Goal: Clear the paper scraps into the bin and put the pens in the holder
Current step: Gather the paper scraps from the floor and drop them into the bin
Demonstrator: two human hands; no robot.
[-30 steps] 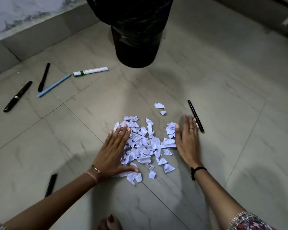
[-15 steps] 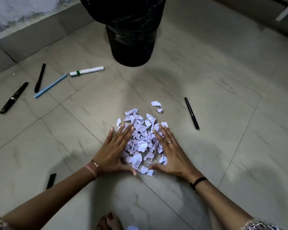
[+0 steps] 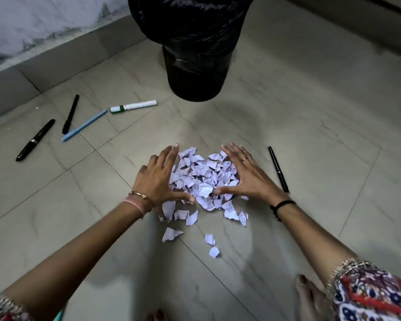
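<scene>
— What has changed since half a second ago?

— The scraps have been drawn into a tighter heap, and both hands have risen onto their edges around it, where before they lay flatter on the floor. A few pieces have dropped behind, nearer the person.

— Read it from the left.

— Far left on the tiled floor (image 3: 310,135) lies a thick black pen (image 3: 35,140). Next comes a slim black pen (image 3: 70,114), then a light blue pen (image 3: 84,125), then a white marker with a green band (image 3: 133,106), its green end just beside the blue pen's tip. All four are well apart from the hands.

— And the hands?

— The left hand (image 3: 159,178) presses against the left flank of the paper scraps (image 3: 203,176), fingers spread and pointing away from the person, thumb tucked under the heap's near edge. The right hand (image 3: 247,176) mirrors it on the right flank. Both are spread open, cupping the pile between them, closed on nothing. The thumbs nearly meet at the near side.

— Anything outside them?

— Loose scraps (image 3: 212,245) lie near the forearms, outside the cupped hands. A black pen (image 3: 278,169) lies just beside the right hand, not touching. The black-lined bin (image 3: 196,66) stands beyond the heap, straight ahead.
</scene>
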